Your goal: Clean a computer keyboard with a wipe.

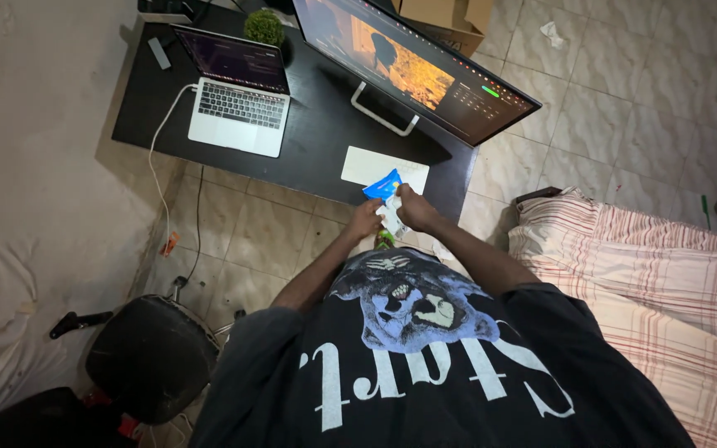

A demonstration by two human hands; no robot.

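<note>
Blue packet [382,186] sits pinched between both hands in front of the person's chest, above the floor [259,241] just short of the black desk [317,133]. The left hand [364,221] grips its lower part, where white wrapping [392,217] hangs; the right hand [416,209] nips the top edge. Judging by this, the packet looks partly opened, with its contents not yet out. A laptop [238,104], monitor [417,70] and keyboard [383,168] rest on the desk, untouched
</note>
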